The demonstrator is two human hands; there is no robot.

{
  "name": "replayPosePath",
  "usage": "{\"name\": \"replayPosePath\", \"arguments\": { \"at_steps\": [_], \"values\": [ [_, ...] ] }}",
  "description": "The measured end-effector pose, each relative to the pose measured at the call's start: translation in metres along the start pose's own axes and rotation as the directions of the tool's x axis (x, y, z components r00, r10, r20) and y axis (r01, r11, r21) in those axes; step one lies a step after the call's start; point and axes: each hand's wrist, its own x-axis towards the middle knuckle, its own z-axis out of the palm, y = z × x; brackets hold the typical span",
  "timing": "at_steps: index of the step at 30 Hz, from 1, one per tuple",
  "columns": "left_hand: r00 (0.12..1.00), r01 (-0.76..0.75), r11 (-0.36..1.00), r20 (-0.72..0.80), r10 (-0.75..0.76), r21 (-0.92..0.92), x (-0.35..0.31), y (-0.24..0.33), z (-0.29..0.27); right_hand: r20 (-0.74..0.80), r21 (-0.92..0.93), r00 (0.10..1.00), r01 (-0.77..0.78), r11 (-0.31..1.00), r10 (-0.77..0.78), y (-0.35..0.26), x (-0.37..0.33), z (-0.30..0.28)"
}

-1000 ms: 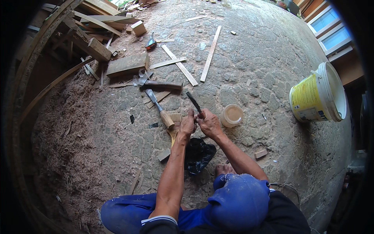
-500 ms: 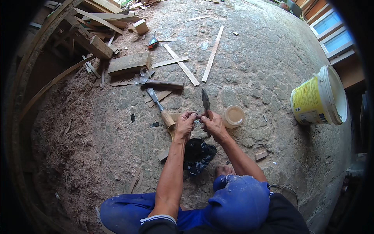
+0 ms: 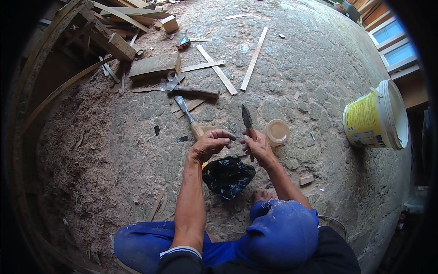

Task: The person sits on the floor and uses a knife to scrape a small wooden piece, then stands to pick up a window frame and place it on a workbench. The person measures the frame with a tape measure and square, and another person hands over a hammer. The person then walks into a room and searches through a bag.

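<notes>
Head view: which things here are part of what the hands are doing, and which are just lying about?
In use:
- left hand, pinching something too small to tell
- right hand, gripping pliers
- black bag below the hands

Lying about:
- hammer
- chisel
- small tub
- yellow bucket
- wood strips

Both bare forearms reach forward from the lower edge. The left hand [image 3: 211,144] is curled, fingertips pinched (palm down). The right hand [image 3: 258,146] is closed in a fist, just beside it.
</notes>
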Motion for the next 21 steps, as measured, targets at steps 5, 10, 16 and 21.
{"name": "replayPosePath", "arguments": {
  "at_steps": [5,10,16,21],
  "values": [
    [0.966,0.156,0.893,0.122,-0.227,0.423,-0.021,0.020,0.004,-0.008,-0.020,1.000,0.021,1.000,-0.021,0.003,0.002,0.001],
    [0.951,0.250,0.744,-0.010,-0.310,0.620,-0.023,0.018,0.023,-0.005,-0.017,1.000,-0.011,1.000,0.011,-0.003,-0.003,0.006],
    [0.988,-0.088,0.953,-0.148,0.046,-0.290,0.009,0.002,0.019,-0.030,-0.042,0.997,0.071,0.997,-0.072,-0.007,-0.005,0.007],
    [0.953,-0.284,0.543,-0.172,0.249,-0.790,0.034,-0.028,0.024,-0.104,-0.099,0.947,0.295,0.950,-0.304,-0.007,-0.004,0.019]
  ]
}}
